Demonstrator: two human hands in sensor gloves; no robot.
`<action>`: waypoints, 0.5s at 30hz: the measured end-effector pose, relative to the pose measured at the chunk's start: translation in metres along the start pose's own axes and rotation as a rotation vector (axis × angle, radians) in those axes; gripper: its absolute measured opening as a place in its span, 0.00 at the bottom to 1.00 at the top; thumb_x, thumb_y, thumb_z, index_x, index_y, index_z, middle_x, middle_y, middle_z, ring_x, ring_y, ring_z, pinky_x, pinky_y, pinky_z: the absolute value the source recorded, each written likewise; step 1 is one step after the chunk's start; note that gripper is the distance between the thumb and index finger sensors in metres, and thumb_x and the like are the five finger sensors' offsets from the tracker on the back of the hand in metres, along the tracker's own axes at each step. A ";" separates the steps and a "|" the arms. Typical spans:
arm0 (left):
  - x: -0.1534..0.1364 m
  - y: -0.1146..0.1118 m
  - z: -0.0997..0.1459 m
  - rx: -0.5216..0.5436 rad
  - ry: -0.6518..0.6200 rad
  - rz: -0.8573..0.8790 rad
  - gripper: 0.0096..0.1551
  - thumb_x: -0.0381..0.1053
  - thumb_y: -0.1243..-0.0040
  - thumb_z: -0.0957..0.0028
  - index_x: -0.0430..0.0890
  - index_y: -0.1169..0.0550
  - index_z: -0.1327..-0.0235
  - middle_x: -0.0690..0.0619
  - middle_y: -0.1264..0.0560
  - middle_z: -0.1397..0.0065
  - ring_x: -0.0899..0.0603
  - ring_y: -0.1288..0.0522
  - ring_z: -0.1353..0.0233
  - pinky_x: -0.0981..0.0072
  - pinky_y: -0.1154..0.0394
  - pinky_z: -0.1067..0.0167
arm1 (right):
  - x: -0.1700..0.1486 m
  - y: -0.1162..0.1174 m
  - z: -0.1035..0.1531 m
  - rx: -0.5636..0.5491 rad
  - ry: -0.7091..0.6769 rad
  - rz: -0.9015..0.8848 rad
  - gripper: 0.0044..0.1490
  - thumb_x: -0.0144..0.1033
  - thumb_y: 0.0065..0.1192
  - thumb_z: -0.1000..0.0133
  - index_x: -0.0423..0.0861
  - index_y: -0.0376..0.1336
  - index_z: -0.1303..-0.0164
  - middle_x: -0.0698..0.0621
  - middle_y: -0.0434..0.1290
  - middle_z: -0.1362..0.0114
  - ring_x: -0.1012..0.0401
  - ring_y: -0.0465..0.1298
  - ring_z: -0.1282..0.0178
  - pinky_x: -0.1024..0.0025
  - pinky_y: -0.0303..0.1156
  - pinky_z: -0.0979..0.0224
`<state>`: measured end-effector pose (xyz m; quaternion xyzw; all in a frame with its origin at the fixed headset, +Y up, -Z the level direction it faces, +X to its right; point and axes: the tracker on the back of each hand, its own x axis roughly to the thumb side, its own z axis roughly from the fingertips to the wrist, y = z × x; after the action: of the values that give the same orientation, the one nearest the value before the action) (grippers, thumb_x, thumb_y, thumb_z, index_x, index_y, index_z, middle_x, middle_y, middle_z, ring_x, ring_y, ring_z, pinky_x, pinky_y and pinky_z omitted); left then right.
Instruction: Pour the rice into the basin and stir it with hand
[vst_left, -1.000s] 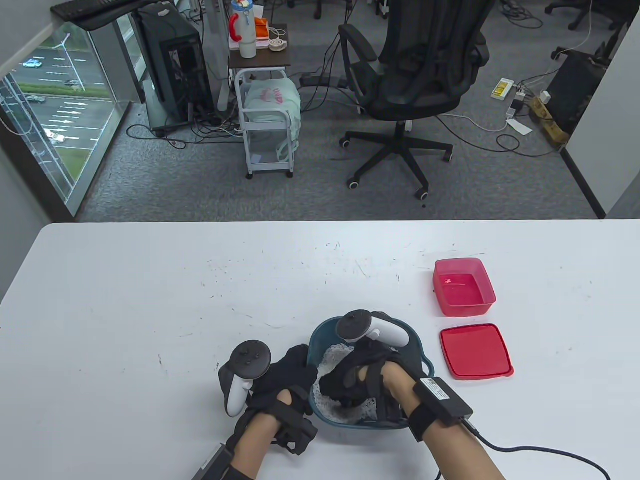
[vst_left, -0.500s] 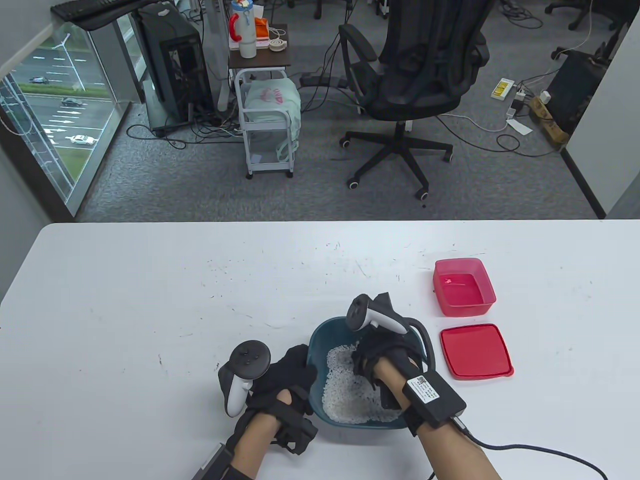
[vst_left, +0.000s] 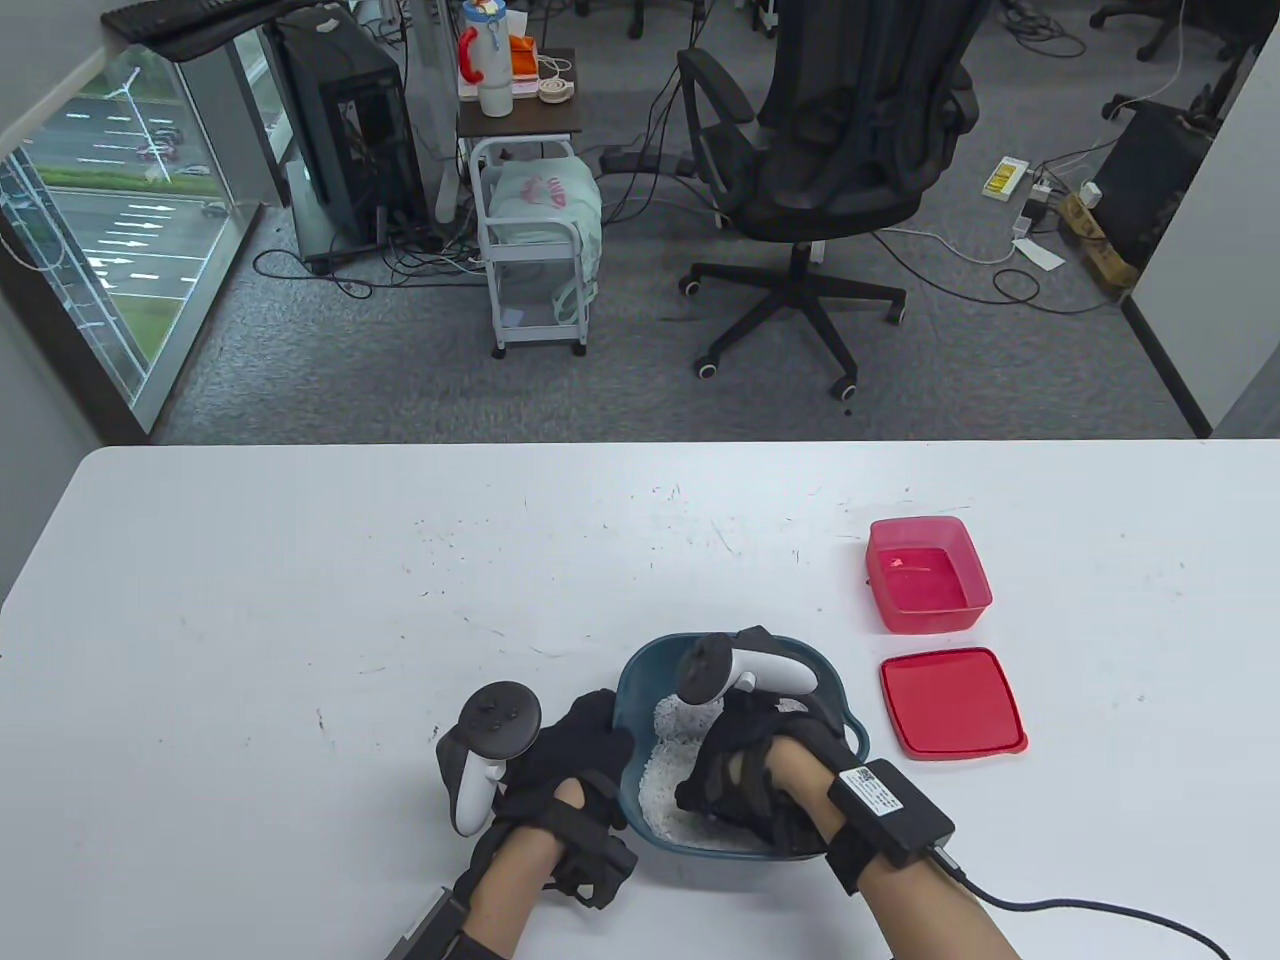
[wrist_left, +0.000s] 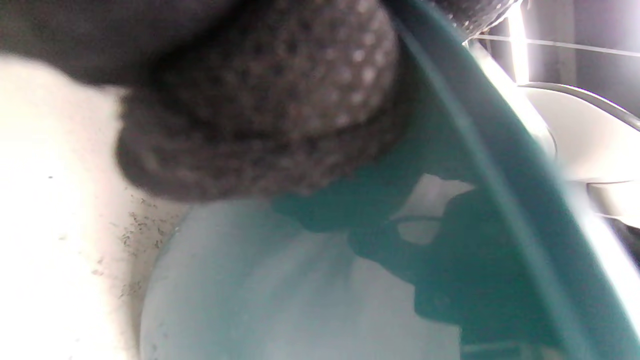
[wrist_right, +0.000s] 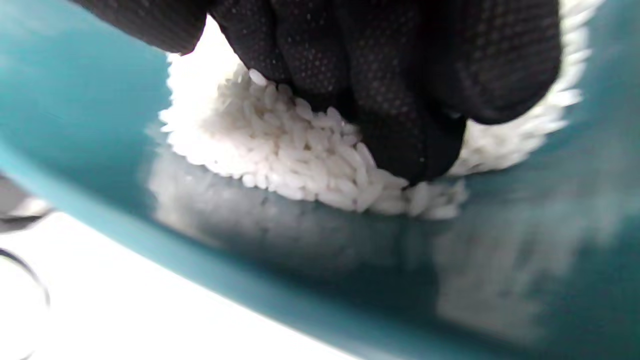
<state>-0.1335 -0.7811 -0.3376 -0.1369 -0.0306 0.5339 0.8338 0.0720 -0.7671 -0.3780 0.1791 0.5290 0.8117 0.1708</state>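
Note:
A teal basin (vst_left: 648, 652) sits near the table's front edge with white rice (vst_left: 663, 778) in it. My left hand (vst_left: 608, 738) grips the basin's left rim, and in the left wrist view a gloved finger (wrist_left: 260, 100) lies against the outer wall of the basin (wrist_left: 450, 150). My right hand (vst_left: 702, 792) is down inside the basin, over the near middle. The right wrist view shows its fingers (wrist_right: 400, 100) held together, their tips dug into the rice (wrist_right: 300, 155) beside the wall of the basin (wrist_right: 250, 260). Much of the rice is hidden under this hand.
An empty pink container (vst_left: 930, 575) stands to the right of the basin, its red lid (vst_left: 952, 702) flat on the table just in front of it. A cable (vst_left: 1090, 910) trails from my right wrist across the front right of the table.
My right hand swept from the basin's near middle to its right wall, then back toward the near left, pushing rice around. My left hand kept its hold on the rim.

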 end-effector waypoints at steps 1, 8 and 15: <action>0.000 0.000 0.000 -0.001 -0.001 0.000 0.37 0.47 0.36 0.47 0.33 0.32 0.28 0.29 0.26 0.32 0.49 0.11 0.83 0.69 0.12 0.89 | 0.000 -0.001 -0.002 0.017 -0.053 -0.063 0.42 0.49 0.62 0.57 0.28 0.75 0.49 0.30 0.86 0.52 0.37 0.86 0.61 0.44 0.79 0.60; 0.001 0.000 -0.001 -0.012 -0.014 -0.014 0.37 0.47 0.37 0.47 0.34 0.32 0.28 0.29 0.27 0.32 0.49 0.11 0.82 0.69 0.12 0.88 | 0.008 -0.020 -0.006 -0.039 -0.167 -0.265 0.44 0.47 0.59 0.55 0.34 0.61 0.33 0.33 0.68 0.29 0.36 0.70 0.33 0.36 0.68 0.38; 0.001 -0.001 -0.001 -0.018 -0.021 -0.022 0.37 0.47 0.37 0.47 0.34 0.33 0.28 0.29 0.27 0.32 0.49 0.11 0.82 0.69 0.12 0.88 | 0.004 -0.046 0.006 -0.404 0.053 -0.160 0.42 0.48 0.57 0.53 0.37 0.61 0.32 0.36 0.69 0.30 0.38 0.71 0.33 0.36 0.66 0.37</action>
<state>-0.1325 -0.7807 -0.3385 -0.1386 -0.0455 0.5260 0.8379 0.0752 -0.7433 -0.4175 0.0770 0.3727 0.8894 0.2532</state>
